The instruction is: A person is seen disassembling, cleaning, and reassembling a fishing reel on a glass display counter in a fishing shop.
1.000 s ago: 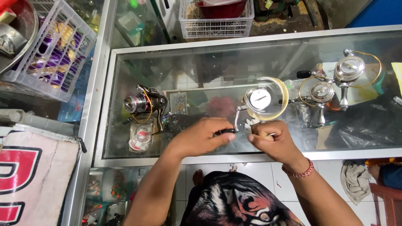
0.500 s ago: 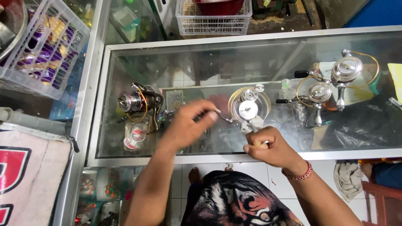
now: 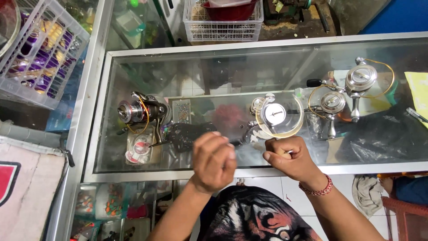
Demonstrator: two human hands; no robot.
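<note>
Reel steadied on the glass counter

The silver fishing reel with the yellow-lined spool rests on the glass counter, probably so the glass carries its weight while it is worked on. Just below it, the right hand is curled tight around a small part, likely the reel's handle; what exactly it grips I cannot tell. Left of the reel, the left hand hangs lifted off the glass, fingers bunched loosely together, apparently holding nothing. Further left of the reel lies a dark reel; right of it stand two more silver reels
</note>
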